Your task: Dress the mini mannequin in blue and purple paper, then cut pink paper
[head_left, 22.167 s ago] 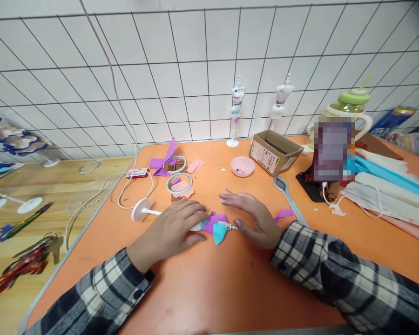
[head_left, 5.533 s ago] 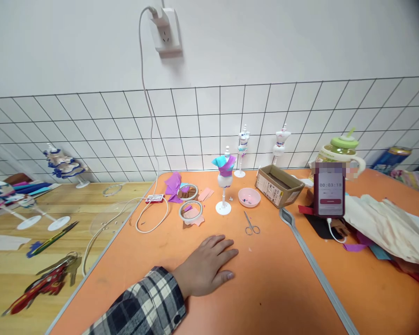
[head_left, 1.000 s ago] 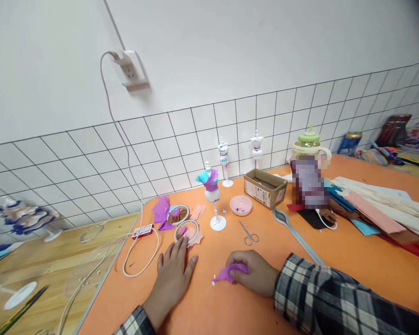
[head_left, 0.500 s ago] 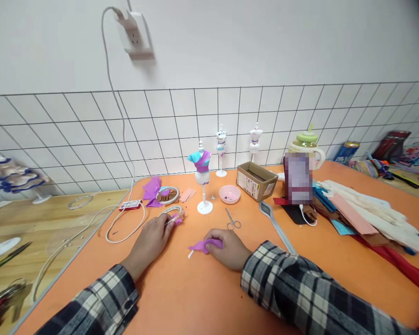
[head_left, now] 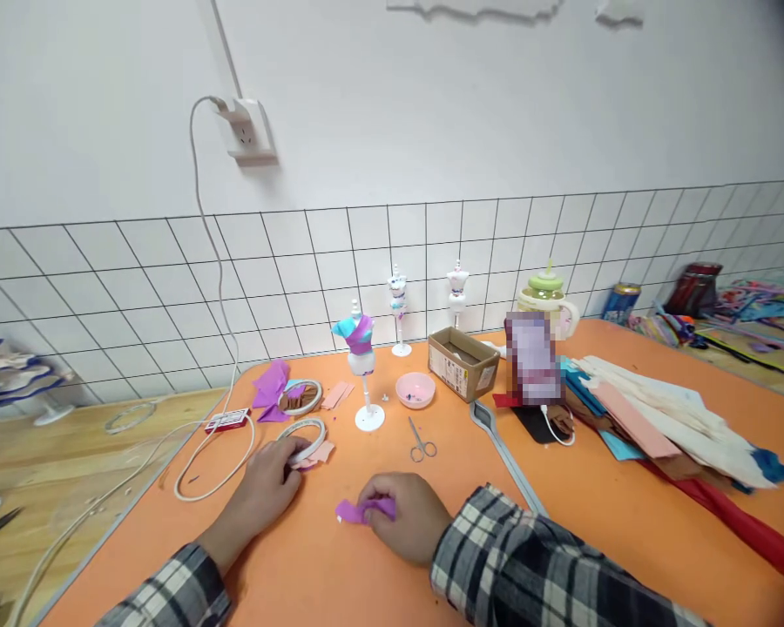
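My left hand (head_left: 269,489) has its thumb and fingers closed at the near edge of a white roll of tape (head_left: 320,428). The roll lies on pinkish scraps (head_left: 322,453); part of it is hidden by the fingers. To the right, my right hand (head_left: 408,515) pinches a small purple strip of paper or cloth (head_left: 348,512) just above the orange table. A tiny white bit shows at the strip's left end. Behind the hands stands a small white dress form (head_left: 361,361), wrapped in turquoise and purple. Small scissors (head_left: 422,442) lie beyond my right hand.
A second tape roll (head_left: 316,396) lies by purple sheets (head_left: 272,387). Further back are a pink bowl (head_left: 415,392), a cardboard box (head_left: 461,366) and two more dress forms (head_left: 399,305). A phone (head_left: 534,357), a grey strap (head_left: 506,453) and fabric strips (head_left: 646,418) lie right.
The view has tilted up and shifted slightly right. My left fingers have drawn back a little along the tape roll. At the purple strip's end, less of the white bit shows.
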Motion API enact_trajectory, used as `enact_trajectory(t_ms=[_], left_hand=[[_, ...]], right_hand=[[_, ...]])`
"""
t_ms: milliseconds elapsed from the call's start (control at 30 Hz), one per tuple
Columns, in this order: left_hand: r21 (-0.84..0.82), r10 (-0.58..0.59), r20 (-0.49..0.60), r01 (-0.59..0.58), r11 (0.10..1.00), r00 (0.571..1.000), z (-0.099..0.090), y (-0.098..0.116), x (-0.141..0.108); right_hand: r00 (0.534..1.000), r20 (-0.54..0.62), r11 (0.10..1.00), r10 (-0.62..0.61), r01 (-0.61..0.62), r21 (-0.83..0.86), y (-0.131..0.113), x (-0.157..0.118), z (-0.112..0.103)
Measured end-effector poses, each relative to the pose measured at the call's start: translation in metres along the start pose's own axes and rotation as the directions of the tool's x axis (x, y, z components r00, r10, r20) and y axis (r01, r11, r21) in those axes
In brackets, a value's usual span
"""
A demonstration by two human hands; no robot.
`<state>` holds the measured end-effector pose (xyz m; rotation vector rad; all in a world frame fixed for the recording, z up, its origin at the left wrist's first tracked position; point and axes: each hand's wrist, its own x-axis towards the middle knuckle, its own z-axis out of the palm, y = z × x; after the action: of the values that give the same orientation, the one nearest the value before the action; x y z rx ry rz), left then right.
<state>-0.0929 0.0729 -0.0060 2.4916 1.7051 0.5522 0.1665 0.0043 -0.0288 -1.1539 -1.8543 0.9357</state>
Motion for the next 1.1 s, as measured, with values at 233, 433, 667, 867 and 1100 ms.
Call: enact_trajectory(t_ms=[233,433,667,867,1100], left_hand=[[-0.05,0.064,0.019,-0.063,0.997,0.998,0.001,-0.012,-0.002],[0.056,-0.001,0.026,-0.001,0.998,1.0,0.005,-0.01,0.003],[-0.012,0.086,-0.065,-0.087,0.996,0.994,-0.015,-0.012,-0.016],[-0.21,0.351,-0.057,-0.355,0.911,0.935,-0.018,0.017,-0.036],[-0.199,0.31,0.055,-0.294,0.935,0.949,0.011,0.08,-0.028]], right_hand=[[0.999,-0.006,0.999,0.036,-0.036,0.026,-0.001,-0.004,0.002],[0.986,-0.058,0.972,0.159,-0.146,0.183,-0.003,-0.001,-0.001],[0.976,-0.062,0.969,0.21,-0.199,0.144,-0.004,-0.004,0.005],[0.998,-0.05,0.999,-0.027,0.025,-0.038,-0.006,-0.01,0.005],[0.925,0.109,0.741,-0.363,0.358,-0.568,-0.007,0.009,-0.019]])
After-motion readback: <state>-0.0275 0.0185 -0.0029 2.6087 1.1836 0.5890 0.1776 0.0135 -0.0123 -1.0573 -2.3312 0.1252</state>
